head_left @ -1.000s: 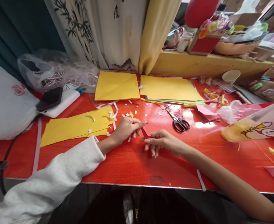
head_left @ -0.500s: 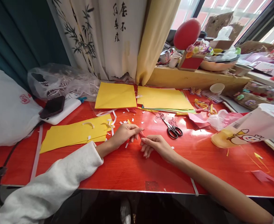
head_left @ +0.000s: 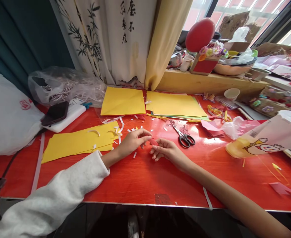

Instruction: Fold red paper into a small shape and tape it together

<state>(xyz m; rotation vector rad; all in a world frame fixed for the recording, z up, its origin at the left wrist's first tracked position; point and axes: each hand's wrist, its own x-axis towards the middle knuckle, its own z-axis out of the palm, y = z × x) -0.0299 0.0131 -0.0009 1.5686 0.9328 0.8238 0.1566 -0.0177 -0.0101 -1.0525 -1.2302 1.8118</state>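
Observation:
Between my two hands, over the middle of the red table, is a small red paper piece (head_left: pixel 153 142). My right hand (head_left: pixel 167 151) pinches it from the right with thumb and fingers. My left hand (head_left: pixel 135 142), in a light grey sleeve, is curled with its fingertips at the piece's left edge; whether it grips the piece is hard to make out. Black-handled scissors (head_left: pixel 183 136) lie to the right beyond my right hand. Small white paper scraps (head_left: pixel 135 155) are scattered around my hands. Yellow paper strips (head_left: pixel 78 140) lie left of my left hand.
Two yellow paper stacks (head_left: pixel 122 101) (head_left: pixel 175 105) lie at the back. A drink cup (head_left: pixel 264 137) lies tilted at right, near pink paper (head_left: pixel 212 127). A phone (head_left: pixel 55 114) and a white plastic bag (head_left: pixel 9 115) are at left. The red table's front edge (head_left: pixel 145 204) is near my body.
The fingers of both hands have shifted slightly around the red piece, and more of it shows by my right fingertips. The view has moved a little.

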